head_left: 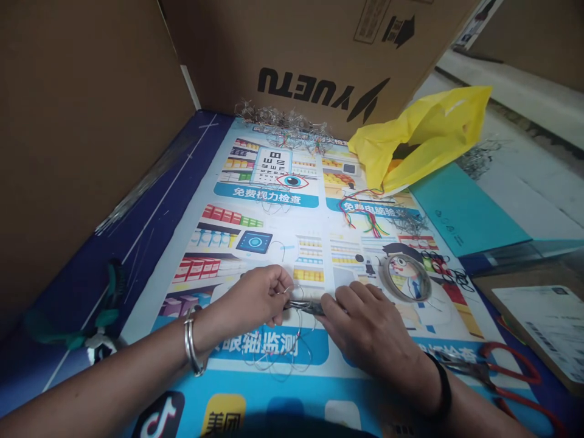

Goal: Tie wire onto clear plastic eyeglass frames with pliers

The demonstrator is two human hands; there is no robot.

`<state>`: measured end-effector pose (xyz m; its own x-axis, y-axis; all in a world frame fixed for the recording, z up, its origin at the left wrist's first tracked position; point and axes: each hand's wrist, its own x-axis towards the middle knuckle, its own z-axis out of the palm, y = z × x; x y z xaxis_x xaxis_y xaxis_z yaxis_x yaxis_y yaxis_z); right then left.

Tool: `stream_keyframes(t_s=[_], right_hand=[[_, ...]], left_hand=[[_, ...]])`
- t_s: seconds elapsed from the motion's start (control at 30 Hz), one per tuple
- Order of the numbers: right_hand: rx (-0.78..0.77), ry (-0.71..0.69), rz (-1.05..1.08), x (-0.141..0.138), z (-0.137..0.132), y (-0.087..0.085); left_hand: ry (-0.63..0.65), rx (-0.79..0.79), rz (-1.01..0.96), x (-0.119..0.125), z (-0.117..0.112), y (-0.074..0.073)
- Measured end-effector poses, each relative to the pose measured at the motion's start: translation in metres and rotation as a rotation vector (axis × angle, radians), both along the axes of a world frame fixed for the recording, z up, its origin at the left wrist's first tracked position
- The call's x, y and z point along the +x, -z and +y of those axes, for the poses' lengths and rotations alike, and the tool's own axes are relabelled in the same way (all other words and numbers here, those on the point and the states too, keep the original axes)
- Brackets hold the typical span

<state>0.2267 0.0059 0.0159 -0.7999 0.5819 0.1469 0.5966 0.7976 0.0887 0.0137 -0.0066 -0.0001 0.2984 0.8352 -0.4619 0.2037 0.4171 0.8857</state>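
Note:
My left hand (262, 295) pinches a thin metal wire between thumb and fingertips above the printed poster sheet. A pair of pliers (305, 306) is gripped in my right hand (365, 319), its jaws pointing left and meeting the wire at my left fingertips. Below both hands hangs or lies a loose shape of bent thin wire (298, 350) with small reddish spots. Whether it joins the pinched wire I cannot tell. The pliers' handles are hidden inside my right fist.
A tape roll (406, 277) lies right of my right hand, near red-handled scissors (493, 374). Farther back are a yellow plastic bag (429, 140), colored cords (374, 225) and tangled wire pieces (287, 125). Green-handled pliers (112, 292) and straight wires (141, 182) lie left. Cardboard walls (292, 36) stand behind.

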Motion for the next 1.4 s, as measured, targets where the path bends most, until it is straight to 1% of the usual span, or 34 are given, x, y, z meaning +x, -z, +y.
stream_keyframes(t_s=[0.13,0.23,0.4,0.47,0.53,0.63,0.83,0.93,1.03,1.27,1.4], right_hand=[[-0.016,0.009,0.025,0.000,-0.001,0.001],[-0.066,0.029,0.065,0.000,0.000,0.003],[-0.309,0.081,0.170,0.001,0.004,0.007],[-0.393,0.103,0.199,0.002,0.005,0.008],[-0.442,0.120,0.221,0.004,0.005,0.009],[-0.469,0.136,0.249,0.005,0.006,0.010],[-0.505,0.138,0.243,0.005,0.005,0.009],[-0.486,0.123,0.228,0.005,0.006,0.008],[-0.423,0.081,0.203,0.006,0.008,0.010],[-0.183,-0.017,0.116,0.008,0.012,0.009],[-0.092,-0.050,0.048,0.008,0.013,0.006]], left_hand=[[-0.007,0.010,-0.015,0.000,0.000,0.005],[-0.021,-0.019,-0.031,0.001,0.001,0.000],[-0.021,-0.079,-0.095,-0.001,0.005,-0.011],[-0.019,-0.082,-0.127,-0.002,0.006,-0.012],[-0.012,-0.081,-0.141,-0.002,0.007,-0.012],[-0.010,-0.073,-0.137,-0.001,0.006,-0.010],[-0.052,-0.041,-0.092,0.000,0.004,-0.010],[-0.049,-0.019,-0.088,0.000,0.004,-0.010],[-0.033,-0.002,-0.070,0.000,0.003,-0.010],[0.014,0.036,-0.063,-0.002,0.003,-0.009],[0.055,0.059,-0.059,-0.003,0.003,-0.006]])
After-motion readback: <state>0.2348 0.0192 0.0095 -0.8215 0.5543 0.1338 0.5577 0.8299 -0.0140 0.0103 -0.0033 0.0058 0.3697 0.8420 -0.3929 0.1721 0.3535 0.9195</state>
